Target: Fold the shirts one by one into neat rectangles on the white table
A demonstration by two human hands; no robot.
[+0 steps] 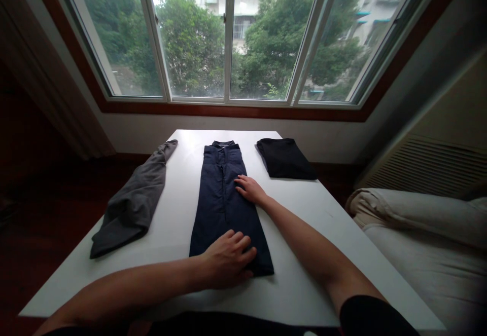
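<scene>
A pair of navy trousers (pixel 216 204) lies lengthwise on the white table, its waistband at the far end and its legs toward me. My right hand (pixel 251 190) rests on the trousers' right edge about halfway up, its fingers spread over the cloth. My left hand (pixel 228 260) lies across the near end of the legs, fingers loosely bent and apart, partly covering the hem. Neither hand visibly grips the fabric.
On the white table (pixel 297 255), a rumpled grey garment (pixel 133 204) hangs over the left edge. A folded black garment (pixel 286 158) sits at the far right. Beyond the table is a window (pixel 228 37); at right stands a pale cushioned seat (pixel 414 245).
</scene>
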